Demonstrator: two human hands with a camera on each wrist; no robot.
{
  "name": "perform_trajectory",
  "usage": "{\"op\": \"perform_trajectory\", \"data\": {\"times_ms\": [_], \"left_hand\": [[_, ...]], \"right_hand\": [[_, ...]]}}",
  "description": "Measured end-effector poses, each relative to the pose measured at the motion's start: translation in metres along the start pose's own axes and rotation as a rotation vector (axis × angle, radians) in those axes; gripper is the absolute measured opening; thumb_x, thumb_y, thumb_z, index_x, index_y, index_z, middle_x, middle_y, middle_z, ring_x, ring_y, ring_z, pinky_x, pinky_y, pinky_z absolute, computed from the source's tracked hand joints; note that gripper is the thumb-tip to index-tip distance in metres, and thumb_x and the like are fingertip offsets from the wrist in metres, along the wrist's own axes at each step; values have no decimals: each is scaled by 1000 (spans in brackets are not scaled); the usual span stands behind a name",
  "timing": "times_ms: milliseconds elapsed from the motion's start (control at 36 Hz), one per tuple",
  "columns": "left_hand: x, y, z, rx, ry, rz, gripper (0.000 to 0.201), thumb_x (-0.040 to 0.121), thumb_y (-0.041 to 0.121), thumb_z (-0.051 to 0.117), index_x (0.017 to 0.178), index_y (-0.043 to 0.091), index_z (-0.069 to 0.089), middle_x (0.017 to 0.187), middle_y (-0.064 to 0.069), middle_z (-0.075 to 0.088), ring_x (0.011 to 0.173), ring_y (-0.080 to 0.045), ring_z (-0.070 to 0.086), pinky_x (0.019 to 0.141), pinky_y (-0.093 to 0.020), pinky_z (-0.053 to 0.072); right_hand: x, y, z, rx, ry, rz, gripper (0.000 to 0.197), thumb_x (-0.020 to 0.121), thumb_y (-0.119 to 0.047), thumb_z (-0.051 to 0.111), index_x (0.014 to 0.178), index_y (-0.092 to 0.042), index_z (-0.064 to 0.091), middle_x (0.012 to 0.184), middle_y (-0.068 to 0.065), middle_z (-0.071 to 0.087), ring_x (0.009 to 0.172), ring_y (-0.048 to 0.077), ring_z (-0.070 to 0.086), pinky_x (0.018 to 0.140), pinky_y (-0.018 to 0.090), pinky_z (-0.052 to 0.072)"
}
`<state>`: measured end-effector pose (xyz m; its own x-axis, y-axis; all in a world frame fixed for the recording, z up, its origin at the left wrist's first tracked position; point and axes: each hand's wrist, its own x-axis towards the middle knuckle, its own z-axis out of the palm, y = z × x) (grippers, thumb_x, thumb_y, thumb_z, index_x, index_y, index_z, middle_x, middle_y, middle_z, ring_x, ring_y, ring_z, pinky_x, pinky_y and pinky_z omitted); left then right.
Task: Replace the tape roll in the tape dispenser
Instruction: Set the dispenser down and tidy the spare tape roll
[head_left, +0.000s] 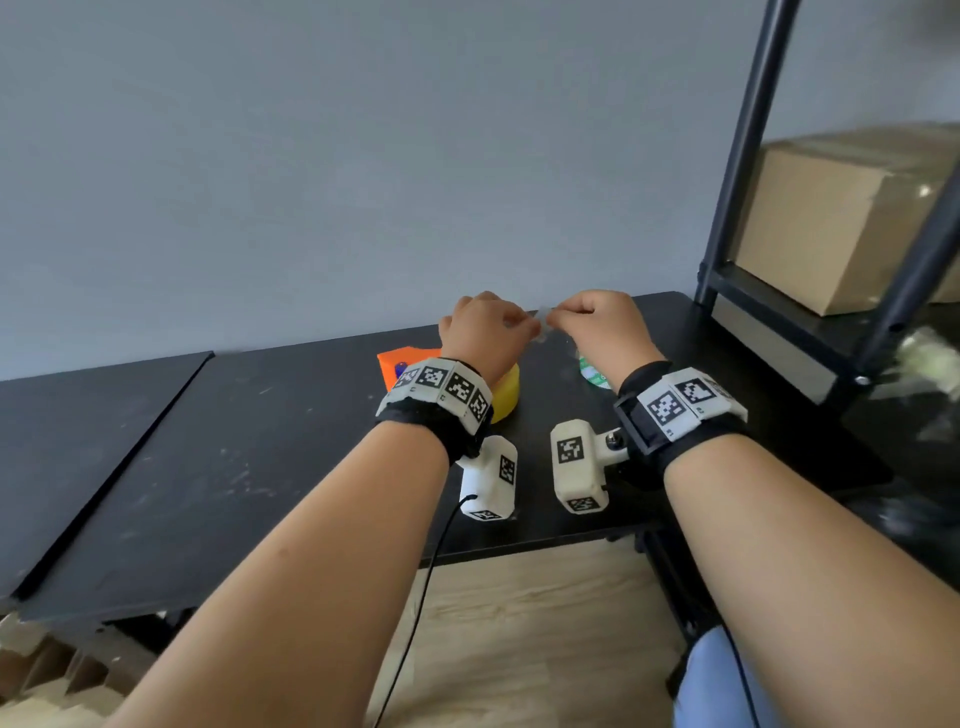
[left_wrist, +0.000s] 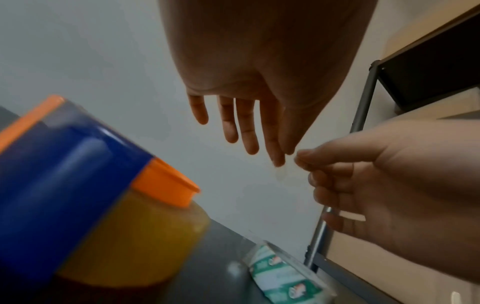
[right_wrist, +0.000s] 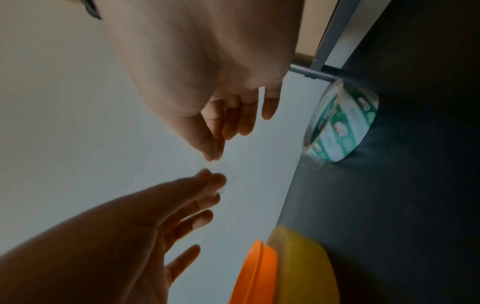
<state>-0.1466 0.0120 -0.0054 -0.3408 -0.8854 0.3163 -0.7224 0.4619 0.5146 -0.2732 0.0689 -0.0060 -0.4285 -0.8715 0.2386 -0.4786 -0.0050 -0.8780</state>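
Both hands hover above the back of the black table (head_left: 260, 441), fingertips nearly meeting. My left hand (head_left: 488, 327) pinches one end of a small strip of clear tape (head_left: 543, 316) between thumb and forefinger. My right hand (head_left: 597, 322) pinches the other end with curled fingers. The strip shows only faintly in the left wrist view (left_wrist: 284, 175). Below my left wrist lies the orange and blue tape dispenser (left_wrist: 64, 174) with a yellow roll (left_wrist: 135, 236) against its orange flange. A green and white tape roll (right_wrist: 340, 123) stands on edge on the table, right of the hands.
A black metal shelf frame (head_left: 737, 156) rises at the table's right end, and a cardboard box (head_left: 841, 223) sits on its shelf. The grey wall is close behind the hands. A black cable (head_left: 431, 582) hangs from my left wrist over the table's front edge.
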Motion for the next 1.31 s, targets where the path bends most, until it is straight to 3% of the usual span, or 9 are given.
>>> {"op": "perform_trajectory", "data": {"times_ms": [56, 139, 333, 472, 583, 667, 806, 1083, 1305], "left_hand": [[2, 8, 8, -59, -13, -10, 26, 85, 45, 60, 93, 26, 75, 110, 2, 64, 116, -21, 51, 101, -41, 39], [4, 21, 20, -159, -57, -48, 24, 79, 46, 65, 86, 27, 76, 99, 2, 71, 109, -24, 58, 99, -44, 44], [13, 33, 43, -196, -100, -134, 16, 77, 41, 67, 85, 28, 62, 99, 1, 70, 102, -24, 62, 97, -46, 47], [17, 25, 57, -176, -161, -90, 13, 78, 24, 61, 72, 36, 57, 101, 4, 71, 103, -23, 63, 98, -45, 47], [18, 28, 69, -150, -182, -46, 21, 78, 19, 60, 69, 37, 60, 99, 8, 72, 102, -20, 63, 96, -43, 48], [19, 30, 72, -121, -204, -1, 26, 80, 14, 54, 82, 34, 70, 103, 7, 71, 103, -20, 63, 96, -42, 49], [22, 32, 76, -12, -285, 29, 32, 84, 15, 50, 89, 34, 76, 119, 3, 66, 109, -23, 61, 99, -43, 47], [22, 29, 76, 153, -393, 21, 31, 89, 23, 54, 110, 39, 70, 125, 5, 64, 116, -24, 56, 103, -42, 43], [21, 25, 68, 79, -346, -61, 28, 85, 14, 53, 101, 23, 75, 115, -1, 70, 111, -25, 61, 99, -42, 48]], "right_hand": [[3, 7, -7, 35, 40, 57, 19, 85, -20, 67, 87, -3, 75, 92, 17, 75, 79, 27, 66, 80, 39, 54], [7, 20, -18, 65, 55, 119, 22, 87, -15, 65, 92, 5, 72, 85, 17, 69, 76, 25, 60, 69, 31, 48], [20, 51, -35, 55, 127, 230, 26, 93, -14, 55, 95, 9, 67, 88, 16, 61, 87, 28, 58, 77, 38, 44], [22, 66, -35, 99, 104, 359, 29, 88, -13, 56, 61, -6, 50, 67, 8, 50, 69, 24, 47, 68, 34, 36], [23, 71, -31, 6, 41, 379, 27, 77, -25, 69, 90, -1, 69, 83, 9, 69, 85, 27, 65, 82, 39, 53], [30, 77, -27, -136, 16, 369, 40, 67, -34, 68, 96, -6, 71, 94, 11, 73, 97, 33, 67, 97, 50, 50], [30, 76, -25, -288, 9, 347, 41, 74, -39, 72, 105, -12, 71, 105, 9, 72, 105, 31, 64, 103, 49, 44], [34, 80, -23, -304, 60, 391, 47, 74, -39, 78, 112, -13, 67, 112, 7, 70, 109, 31, 63, 106, 50, 41], [38, 85, -21, -215, 61, 472, 63, 63, -42, 83, 114, -10, 65, 111, 10, 72, 104, 31, 66, 100, 47, 48]]}}
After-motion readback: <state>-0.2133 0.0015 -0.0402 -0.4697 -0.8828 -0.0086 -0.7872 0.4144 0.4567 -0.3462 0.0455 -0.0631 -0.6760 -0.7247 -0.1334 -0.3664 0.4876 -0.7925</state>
